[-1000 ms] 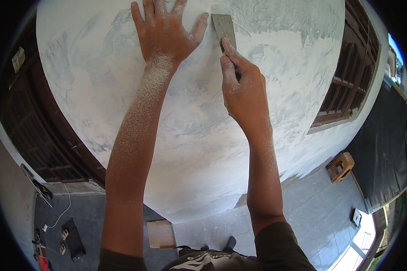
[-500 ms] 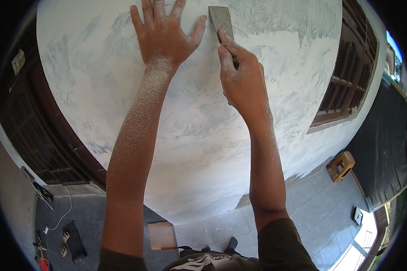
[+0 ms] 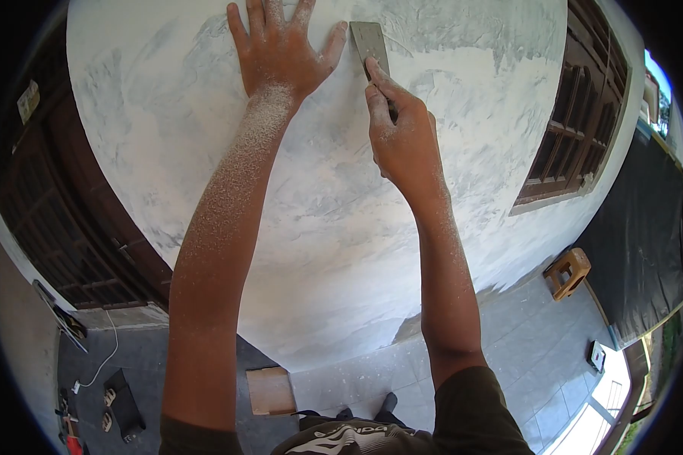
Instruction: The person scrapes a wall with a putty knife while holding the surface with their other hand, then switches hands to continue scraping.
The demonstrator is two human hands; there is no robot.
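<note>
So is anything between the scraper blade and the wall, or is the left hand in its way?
Nothing visible. The right hand holds the scraper with its blade against the wall. The left hand lies flat on the wall just beside the blade, thumb close to its edge, not across it.

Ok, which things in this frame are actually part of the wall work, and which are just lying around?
In use:
- scraper, gripped by the right hand, blade against the wall
- plastered wall
- left hand, spread flat on the wall beside the blade

Lying about:
- wooden stool on the tiled floor
- cardboard piece at the wall's foot
- sandals and white cable, lower left
</note>
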